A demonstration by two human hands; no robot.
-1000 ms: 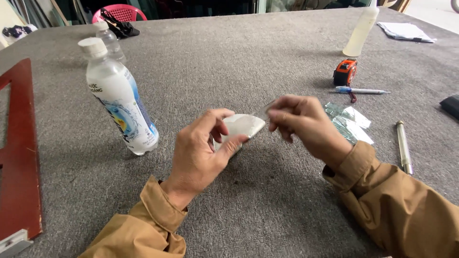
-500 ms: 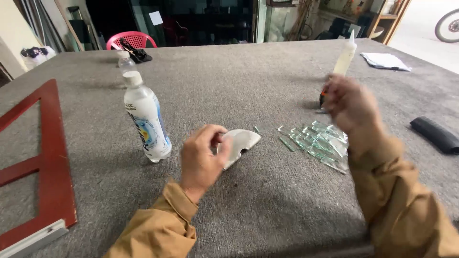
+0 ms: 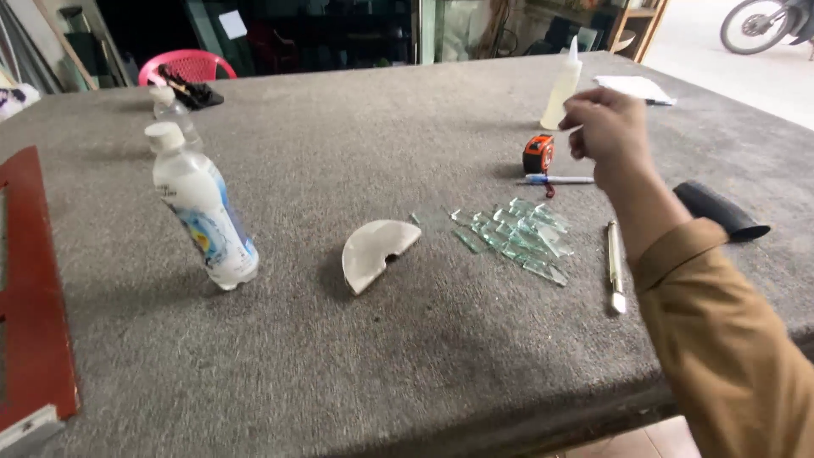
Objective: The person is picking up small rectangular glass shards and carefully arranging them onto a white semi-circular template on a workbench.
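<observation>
My right hand [image 3: 607, 129] is raised above the table's right side, just beyond the orange tape measure [image 3: 538, 154] and the blue pen [image 3: 558, 179]. Its fingers are pinched together; I cannot make out whether anything small sits between them. A white half-round piece [image 3: 380, 251] with a chipped notch lies alone on the grey felt table [image 3: 356, 365]. To its right is a pile of several pale green glass shards [image 3: 517, 236]. My left hand is out of view.
A white plastic bottle [image 3: 203, 212] stands at the left, with a smaller bottle [image 3: 174, 106] behind it. A red frame [image 3: 34, 288] lies at the left edge. A metal pen-like tool [image 3: 616, 267], a black case [image 3: 719, 209], a squeeze bottle [image 3: 562, 85] and paper [image 3: 636, 87] lie at the right.
My left hand let go of the half-round piece and left the view. My right hand rose and drew away to the right, past the glass shards.
</observation>
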